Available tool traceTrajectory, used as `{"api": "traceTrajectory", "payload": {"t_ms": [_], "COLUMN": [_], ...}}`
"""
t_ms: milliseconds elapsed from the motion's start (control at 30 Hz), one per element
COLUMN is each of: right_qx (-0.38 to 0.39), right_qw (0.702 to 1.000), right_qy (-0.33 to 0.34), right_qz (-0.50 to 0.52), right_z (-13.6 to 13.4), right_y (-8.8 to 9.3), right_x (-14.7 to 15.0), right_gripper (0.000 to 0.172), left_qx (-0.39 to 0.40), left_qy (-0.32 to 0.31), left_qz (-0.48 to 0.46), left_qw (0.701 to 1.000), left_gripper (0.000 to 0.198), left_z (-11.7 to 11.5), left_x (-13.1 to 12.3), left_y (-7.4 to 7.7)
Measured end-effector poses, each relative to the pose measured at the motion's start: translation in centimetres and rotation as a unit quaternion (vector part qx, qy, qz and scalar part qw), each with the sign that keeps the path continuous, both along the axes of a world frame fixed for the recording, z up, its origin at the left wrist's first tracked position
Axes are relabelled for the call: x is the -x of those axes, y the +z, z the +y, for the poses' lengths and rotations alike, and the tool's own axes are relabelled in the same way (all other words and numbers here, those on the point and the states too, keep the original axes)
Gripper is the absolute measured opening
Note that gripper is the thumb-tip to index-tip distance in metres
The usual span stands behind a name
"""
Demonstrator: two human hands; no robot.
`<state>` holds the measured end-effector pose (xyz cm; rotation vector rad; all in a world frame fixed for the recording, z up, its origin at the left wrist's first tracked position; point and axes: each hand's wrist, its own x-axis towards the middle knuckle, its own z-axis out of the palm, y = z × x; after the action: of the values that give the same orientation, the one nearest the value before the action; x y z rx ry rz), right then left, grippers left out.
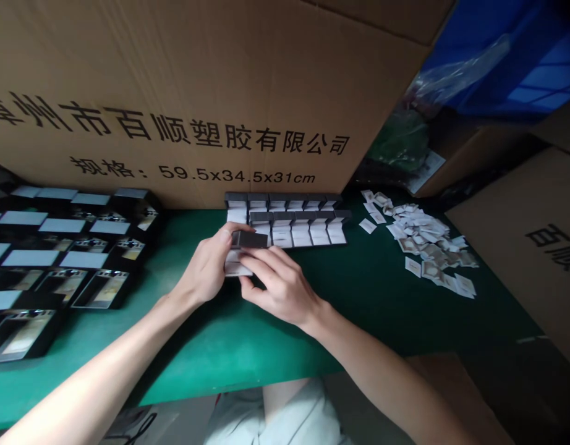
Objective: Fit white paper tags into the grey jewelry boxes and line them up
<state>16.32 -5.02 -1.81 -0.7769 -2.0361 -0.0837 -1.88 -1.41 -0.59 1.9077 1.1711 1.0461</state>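
Left fingers (226, 235) of the left hand (206, 266) pinch the left side of a small box (250, 240), dark lid raised, white inside facing the wearer. Right hand (282, 285): fingers bent over the box's right part, thumb low by its near edge, the two closed on it from that side (whether a loose white piece sits beneath them is hidden). Box is held just in front of two rows of like boxes (313, 224), all lids up. For good work here, judged from the grip: left hand should steady base and lid together, right fingertips press evenly at the corners, lightly, so the white lining stays unmarked and square. Better to keep wrists clear of the rows; a nudge could tip neighbours. Farther out on the green surface (196, 364): a heap of small white pieces (419, 228) to the right, some strays apart; larger black cases (102, 290) in staggered rows to the left. Behind, a printed carton (174, 68) walls off the back.
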Motion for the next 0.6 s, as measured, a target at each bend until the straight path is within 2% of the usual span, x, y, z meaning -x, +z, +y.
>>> {"api": "traceTrajectory", "payload": {"t_ms": [133,333,600], "right_qx": [0.012,0.106,0.226], "right_qw": [0.999,0.984,0.942], "right_qy": [-0.007,-0.025,-0.014], "right_qz": [0.041,0.142,0.249], "right_z": [-0.3,-1.0,-1.0], "right_y": [-0.2,0.0,0.4], "right_x": [0.3,0.8,1.4], "right_gripper": [0.019,0.004,0.019], "left_qx": [0.014,0.011,-0.008], "left_qy": [0.0,0.007,0.045], "left_qz": [-0.014,-0.041,-0.097], "left_qw": [1.0,0.999,0.994], "left_gripper": [0.058,0.059,0.059], "left_z": [0.1,-0.1,-0.2], "left_x": [0.1,0.1,-0.2], "left_y": [-0.1,-0.1,-0.5]}}
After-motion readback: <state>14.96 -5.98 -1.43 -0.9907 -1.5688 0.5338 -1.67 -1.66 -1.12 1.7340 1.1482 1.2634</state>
